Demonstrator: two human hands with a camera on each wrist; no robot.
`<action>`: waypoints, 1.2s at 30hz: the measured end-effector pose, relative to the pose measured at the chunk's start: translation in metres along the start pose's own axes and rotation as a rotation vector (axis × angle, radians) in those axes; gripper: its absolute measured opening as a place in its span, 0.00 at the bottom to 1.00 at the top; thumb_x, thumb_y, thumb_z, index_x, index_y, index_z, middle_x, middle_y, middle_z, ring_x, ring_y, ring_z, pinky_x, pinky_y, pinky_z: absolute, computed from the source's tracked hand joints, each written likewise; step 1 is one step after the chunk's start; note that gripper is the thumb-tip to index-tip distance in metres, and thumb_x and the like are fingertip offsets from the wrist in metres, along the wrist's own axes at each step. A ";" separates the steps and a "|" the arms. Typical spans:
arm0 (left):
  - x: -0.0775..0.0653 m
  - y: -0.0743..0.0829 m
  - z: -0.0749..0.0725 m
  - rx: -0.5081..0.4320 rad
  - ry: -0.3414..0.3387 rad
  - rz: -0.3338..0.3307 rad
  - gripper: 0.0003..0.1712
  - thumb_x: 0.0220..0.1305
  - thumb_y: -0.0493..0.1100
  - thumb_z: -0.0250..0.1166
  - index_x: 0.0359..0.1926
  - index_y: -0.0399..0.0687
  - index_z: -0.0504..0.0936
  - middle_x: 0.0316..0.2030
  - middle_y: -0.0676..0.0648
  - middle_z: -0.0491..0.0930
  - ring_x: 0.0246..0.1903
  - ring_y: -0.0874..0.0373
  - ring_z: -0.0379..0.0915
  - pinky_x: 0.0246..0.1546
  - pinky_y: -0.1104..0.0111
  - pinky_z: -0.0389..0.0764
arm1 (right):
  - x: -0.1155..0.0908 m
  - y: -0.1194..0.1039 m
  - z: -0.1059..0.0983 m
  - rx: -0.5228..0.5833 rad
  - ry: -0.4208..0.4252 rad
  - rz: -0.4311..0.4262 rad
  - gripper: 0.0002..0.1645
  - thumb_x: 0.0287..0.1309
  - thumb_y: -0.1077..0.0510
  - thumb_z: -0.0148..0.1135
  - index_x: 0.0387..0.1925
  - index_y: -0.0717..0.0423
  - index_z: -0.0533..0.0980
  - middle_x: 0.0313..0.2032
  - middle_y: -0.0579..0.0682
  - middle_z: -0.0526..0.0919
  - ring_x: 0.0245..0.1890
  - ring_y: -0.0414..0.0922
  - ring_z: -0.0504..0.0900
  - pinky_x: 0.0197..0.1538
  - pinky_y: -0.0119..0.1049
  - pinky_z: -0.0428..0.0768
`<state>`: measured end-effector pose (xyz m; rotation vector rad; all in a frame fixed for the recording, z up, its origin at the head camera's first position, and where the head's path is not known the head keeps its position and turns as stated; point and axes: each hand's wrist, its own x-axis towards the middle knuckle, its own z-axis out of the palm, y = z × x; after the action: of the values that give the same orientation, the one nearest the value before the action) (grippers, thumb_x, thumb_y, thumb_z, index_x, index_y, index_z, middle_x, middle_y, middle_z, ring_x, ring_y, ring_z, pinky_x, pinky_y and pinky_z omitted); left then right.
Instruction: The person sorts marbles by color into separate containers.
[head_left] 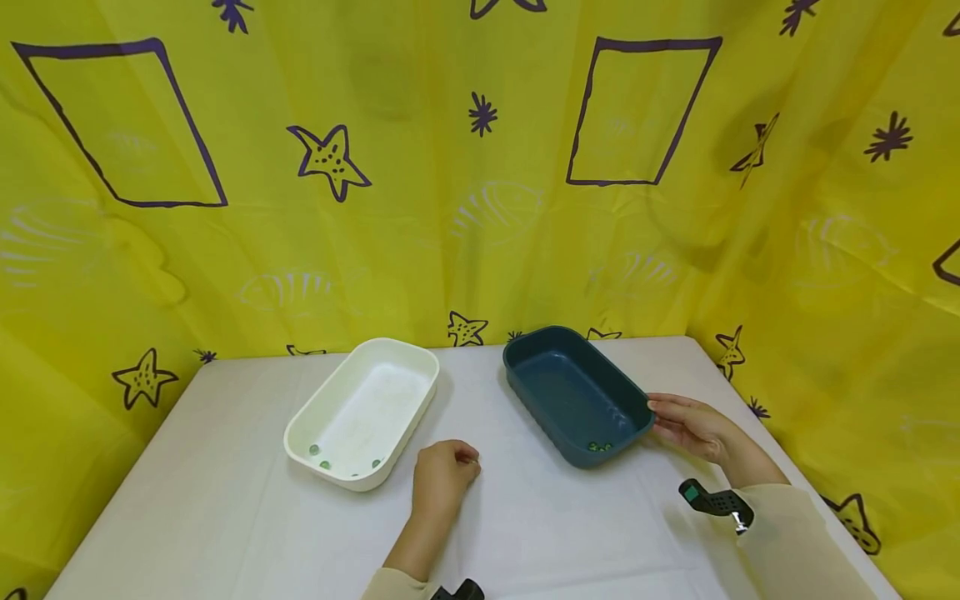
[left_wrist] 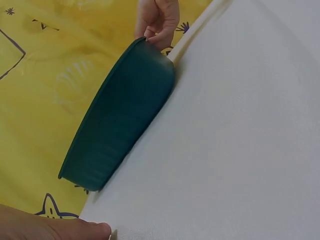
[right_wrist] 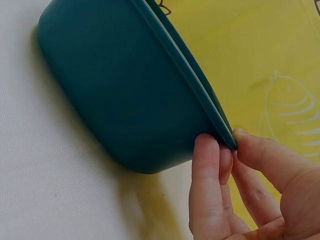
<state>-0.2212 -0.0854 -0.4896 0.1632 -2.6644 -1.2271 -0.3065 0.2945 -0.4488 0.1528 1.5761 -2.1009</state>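
Note:
My right hand (head_left: 688,423) pinches the right corner of a dark teal rectangular tub (head_left: 558,383), thumb (right_wrist: 255,150) at the rim and fingers under it along the outer wall. Several small green glass marbles (head_left: 600,447) lie together at that tub's near end. To the left, a white tub (head_left: 375,392) of the same shape holds several pale green marbles (head_left: 325,464) at its near end. Between the two tubs my left hand (head_left: 442,477) rests on the table with fingers loosely curled and no object showing in it. Its thumb (left_wrist: 85,230) touches the cloth.
A white cloth covers the table (head_left: 555,533). Behind and on both sides hangs a yellow curtain (head_left: 420,250) with starfish and fish drawings, close to the table's back edge. Both wrists wear black camera mounts (head_left: 716,502).

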 end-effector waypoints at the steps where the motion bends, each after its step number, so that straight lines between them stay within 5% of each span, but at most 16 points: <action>1: -0.001 0.000 0.000 0.003 0.005 0.003 0.07 0.46 0.32 0.74 0.26 0.48 0.87 0.22 0.55 0.82 0.24 0.63 0.75 0.26 0.71 0.77 | 0.000 0.000 0.000 0.002 -0.007 -0.001 0.17 0.71 0.66 0.51 0.34 0.47 0.84 0.36 0.46 0.86 0.36 0.40 0.85 0.47 0.33 0.85; 9: 0.000 -0.004 0.000 -0.090 0.038 -0.005 0.07 0.45 0.30 0.73 0.26 0.46 0.87 0.21 0.54 0.82 0.25 0.63 0.76 0.27 0.72 0.78 | 0.000 0.001 0.000 -0.002 -0.022 -0.014 0.16 0.70 0.66 0.52 0.35 0.47 0.84 0.36 0.46 0.85 0.37 0.40 0.85 0.47 0.33 0.85; 16: 0.004 -0.010 -0.004 -0.170 -0.008 -0.042 0.07 0.46 0.32 0.74 0.29 0.45 0.88 0.23 0.53 0.83 0.27 0.62 0.76 0.28 0.73 0.77 | -0.001 0.002 0.001 -0.007 -0.021 -0.018 0.15 0.70 0.66 0.53 0.35 0.47 0.83 0.36 0.47 0.85 0.37 0.40 0.85 0.48 0.34 0.85; 21: 0.009 -0.015 -0.004 -0.295 -0.087 -0.115 0.08 0.48 0.34 0.74 0.33 0.42 0.89 0.26 0.51 0.85 0.29 0.63 0.78 0.31 0.73 0.82 | -0.001 0.000 0.001 -0.017 -0.007 -0.013 0.15 0.70 0.66 0.53 0.35 0.46 0.83 0.36 0.46 0.85 0.37 0.40 0.85 0.48 0.34 0.85; 29: 0.011 -0.011 -0.008 -0.681 -0.248 -0.250 0.16 0.54 0.29 0.69 0.44 0.25 0.83 0.33 0.43 0.86 0.32 0.62 0.82 0.38 0.68 0.87 | -0.003 -0.001 0.002 -0.023 -0.007 -0.009 0.15 0.69 0.65 0.55 0.35 0.46 0.84 0.37 0.46 0.86 0.37 0.40 0.85 0.48 0.33 0.85; 36: 0.013 -0.004 -0.005 -0.744 -0.328 -0.269 0.18 0.56 0.30 0.68 0.47 0.23 0.81 0.37 0.43 0.87 0.31 0.64 0.81 0.38 0.68 0.87 | -0.001 0.000 0.001 -0.022 0.004 -0.005 0.15 0.69 0.65 0.55 0.35 0.46 0.84 0.37 0.46 0.85 0.37 0.40 0.86 0.47 0.33 0.85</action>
<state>-0.2327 -0.0940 -0.4877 0.2169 -2.2598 -2.4117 -0.3054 0.2936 -0.4478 0.1459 1.6034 -2.0880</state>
